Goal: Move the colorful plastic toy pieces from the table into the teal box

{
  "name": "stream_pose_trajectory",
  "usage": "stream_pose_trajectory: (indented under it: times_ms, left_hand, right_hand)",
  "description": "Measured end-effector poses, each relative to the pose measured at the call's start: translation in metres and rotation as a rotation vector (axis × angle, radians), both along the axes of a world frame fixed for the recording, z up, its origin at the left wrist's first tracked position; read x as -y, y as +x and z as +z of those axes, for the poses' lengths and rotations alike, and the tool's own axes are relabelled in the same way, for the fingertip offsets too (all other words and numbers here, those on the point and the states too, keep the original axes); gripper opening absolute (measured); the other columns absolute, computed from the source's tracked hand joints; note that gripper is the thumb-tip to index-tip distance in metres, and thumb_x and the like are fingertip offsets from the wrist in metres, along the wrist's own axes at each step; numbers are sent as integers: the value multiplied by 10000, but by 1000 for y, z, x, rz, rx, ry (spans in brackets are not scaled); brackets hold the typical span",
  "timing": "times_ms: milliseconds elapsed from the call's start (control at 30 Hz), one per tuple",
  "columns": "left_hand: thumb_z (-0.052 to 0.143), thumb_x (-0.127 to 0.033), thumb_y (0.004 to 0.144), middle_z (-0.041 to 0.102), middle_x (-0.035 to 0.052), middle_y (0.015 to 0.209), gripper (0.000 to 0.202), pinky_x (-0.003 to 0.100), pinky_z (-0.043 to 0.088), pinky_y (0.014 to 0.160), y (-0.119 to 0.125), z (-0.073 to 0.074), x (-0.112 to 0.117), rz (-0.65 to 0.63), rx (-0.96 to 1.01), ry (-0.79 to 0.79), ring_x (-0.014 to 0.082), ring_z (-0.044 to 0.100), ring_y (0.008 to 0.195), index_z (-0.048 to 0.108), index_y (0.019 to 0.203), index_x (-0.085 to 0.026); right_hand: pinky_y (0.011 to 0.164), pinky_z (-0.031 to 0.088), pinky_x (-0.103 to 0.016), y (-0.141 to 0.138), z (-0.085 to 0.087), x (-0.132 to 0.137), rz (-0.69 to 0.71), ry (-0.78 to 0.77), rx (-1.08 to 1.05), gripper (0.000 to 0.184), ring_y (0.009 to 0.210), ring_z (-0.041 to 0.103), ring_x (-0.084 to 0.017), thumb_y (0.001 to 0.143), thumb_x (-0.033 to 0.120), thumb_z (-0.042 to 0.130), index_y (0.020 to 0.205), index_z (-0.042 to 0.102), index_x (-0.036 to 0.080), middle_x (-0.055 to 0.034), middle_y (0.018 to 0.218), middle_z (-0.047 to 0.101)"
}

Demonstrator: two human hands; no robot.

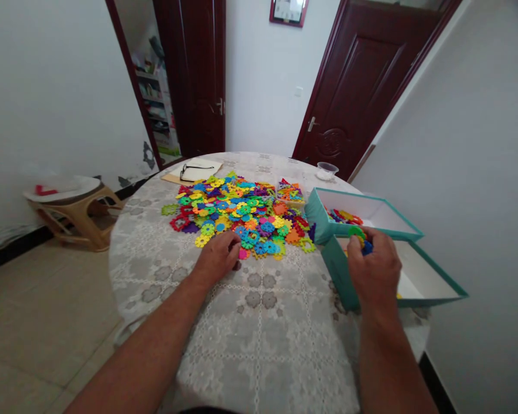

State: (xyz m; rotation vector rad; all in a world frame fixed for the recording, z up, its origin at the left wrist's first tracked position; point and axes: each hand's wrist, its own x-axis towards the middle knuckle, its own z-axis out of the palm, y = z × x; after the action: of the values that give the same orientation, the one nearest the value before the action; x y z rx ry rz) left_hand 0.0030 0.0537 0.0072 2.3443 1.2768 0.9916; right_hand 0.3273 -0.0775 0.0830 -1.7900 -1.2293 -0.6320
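Observation:
A heap of small colourful plastic flower-shaped pieces (242,215) lies spread on the round table (259,322). My left hand (218,256) rests at the heap's near edge, fingers curled on a pink piece. My right hand (373,267) hovers over the nearer of two teal boxes (431,287), fingers closed on a few pieces, green and blue among them. The farther teal box (371,215) holds several coloured pieces in its far corner.
A notebook with glasses (194,171) lies at the table's far side, with a small clear bowl (327,170) at the far right. A low stool (75,210) stands on the floor to the left. Two dark doors are behind the table, a wall on the right.

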Motion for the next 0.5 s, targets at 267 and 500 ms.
stream_pose_trajectory:
  times_ms: [267, 500]
  left_hand:
    - [510, -266, 930, 688, 12, 834, 116, 302, 479, 764, -1, -4, -4, -6, -67, -47, 185, 645, 785, 620, 913, -233]
    - [485, -291, 938, 678, 3, 767, 146, 302, 464, 738, -1, -2, -5, -52, -87, -48, 190, 634, 750, 595, 862, -232]
  right_hand:
    - [935, 473, -422, 41, -3, 15, -150, -282, -64, 408, 997, 631, -303, 911, 369, 527, 1208, 681, 135, -169, 1090, 688]
    - [858, 478, -319, 29, -5, 19, 74, -723, -147, 362, 992, 695, -249, 975, 447, 520, 1144, 731, 205, -118, 1113, 754]
